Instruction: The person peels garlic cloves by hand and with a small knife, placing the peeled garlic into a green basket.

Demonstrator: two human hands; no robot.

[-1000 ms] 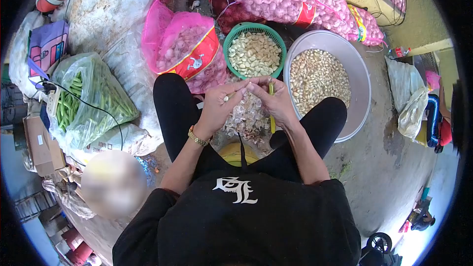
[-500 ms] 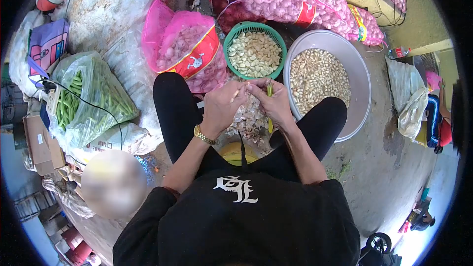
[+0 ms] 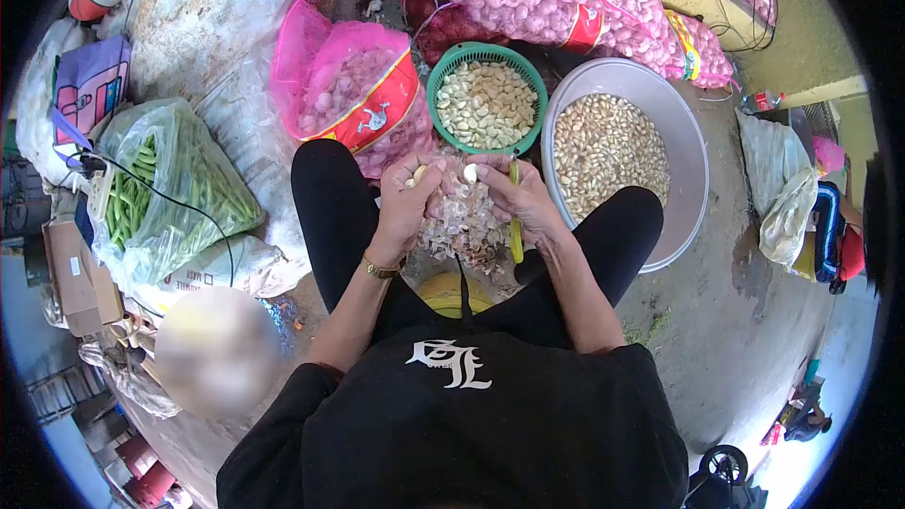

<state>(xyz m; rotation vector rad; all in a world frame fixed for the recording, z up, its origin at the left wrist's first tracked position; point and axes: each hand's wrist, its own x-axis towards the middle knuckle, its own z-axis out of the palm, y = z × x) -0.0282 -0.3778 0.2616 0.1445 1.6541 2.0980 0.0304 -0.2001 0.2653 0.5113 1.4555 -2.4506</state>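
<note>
Right hand (image 3: 530, 205) pinches peeled garlic clove (image 3: 470, 172), yellow-green tool (image 3: 516, 240) (blade unseen) tucked under fingers, likely freeing fingertips; left hand (image 3: 401, 210), apart, grips second clove (image 3: 419, 173) above garlic skins (image 3: 464, 226). Green basket (image 3: 486, 49) sits beside left rim of basin (image 3: 685, 146).

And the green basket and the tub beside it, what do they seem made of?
The green basket looks like moulded plastic, slightly shiny, with a slotted wall. The tub seems smooth, pale grey plastic with a broad rim; coated metal isn't ruled out.
</note>
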